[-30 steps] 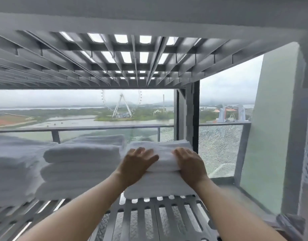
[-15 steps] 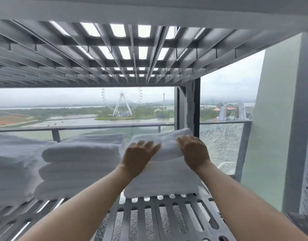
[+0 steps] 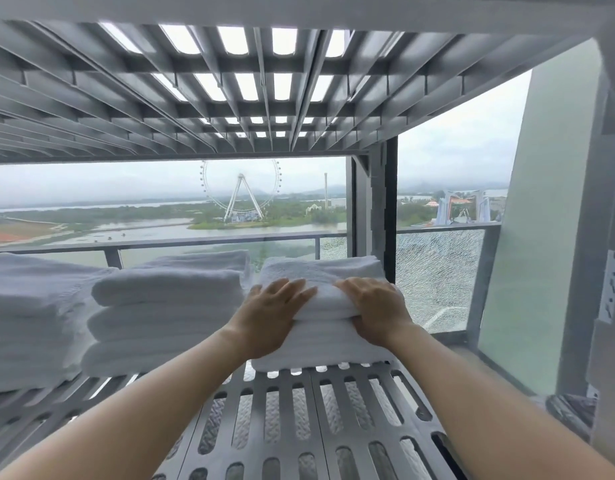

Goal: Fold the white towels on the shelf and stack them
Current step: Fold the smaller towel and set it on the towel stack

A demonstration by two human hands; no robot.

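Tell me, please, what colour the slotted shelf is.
Grey; the slotted metal shelf shows best in head view.

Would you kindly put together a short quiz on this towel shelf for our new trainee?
1. True or false: neither hand touches a towel.
2. What is the shelf deck like? A solid wood; B slotted grey metal; C glass.
3. Fill in: the right hand tucks its thumb under the ___ towel of the right stack.
Key: 1 false: the left hand lies flat on the top towel, and the right hand grips it. 2 B. 3 top.
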